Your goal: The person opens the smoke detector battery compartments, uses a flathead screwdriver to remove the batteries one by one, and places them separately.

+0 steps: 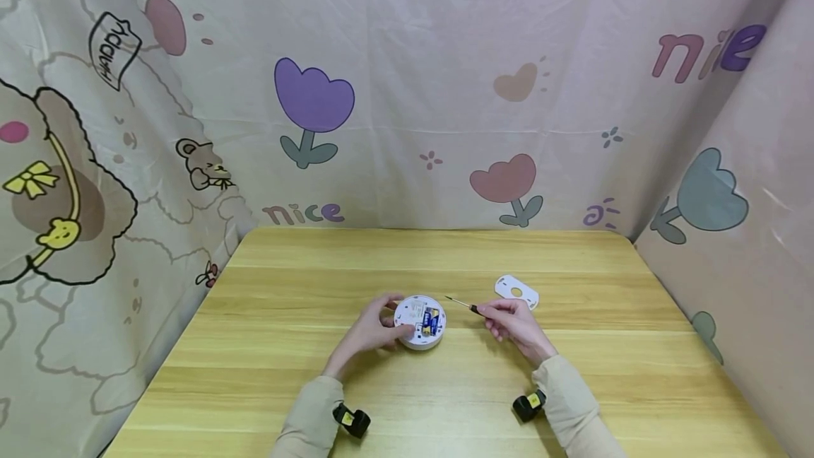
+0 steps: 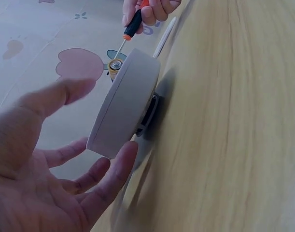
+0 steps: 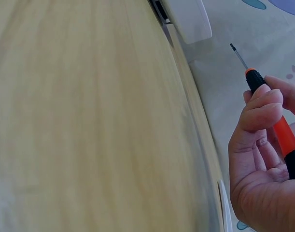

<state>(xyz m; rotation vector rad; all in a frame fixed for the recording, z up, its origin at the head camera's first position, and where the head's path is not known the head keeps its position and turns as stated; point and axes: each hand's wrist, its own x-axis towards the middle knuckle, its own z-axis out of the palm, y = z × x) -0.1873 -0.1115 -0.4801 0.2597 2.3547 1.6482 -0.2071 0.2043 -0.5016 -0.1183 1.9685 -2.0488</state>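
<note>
A round white battery-powered device (image 1: pixel 420 338) lies with its battery side up in the middle of the table. Two blue-and-yellow batteries (image 1: pixel 430 321) sit side by side in its face. My left hand (image 1: pixel 375 327) grips it from the left, the thumb over its face and the fingers round its side. In the left wrist view the device (image 2: pixel 125 104) has a raised dark-slotted part underneath, towards the table. My right hand (image 1: pixel 518 327) holds a small screwdriver (image 3: pixel 256 79) with an orange-and-black handle, its thin tip pointing left, just right of the device.
A white plate (image 1: pixel 506 286) with a round hole in it lies behind my right hand. The wooden table (image 1: pixel 286 274) meets a patterned cloth (image 1: pixel 407 90) at the back and sides. A black wrist camera (image 1: pixel 352 420) hangs at my left cuff, another (image 1: pixel 528 406) at my right.
</note>
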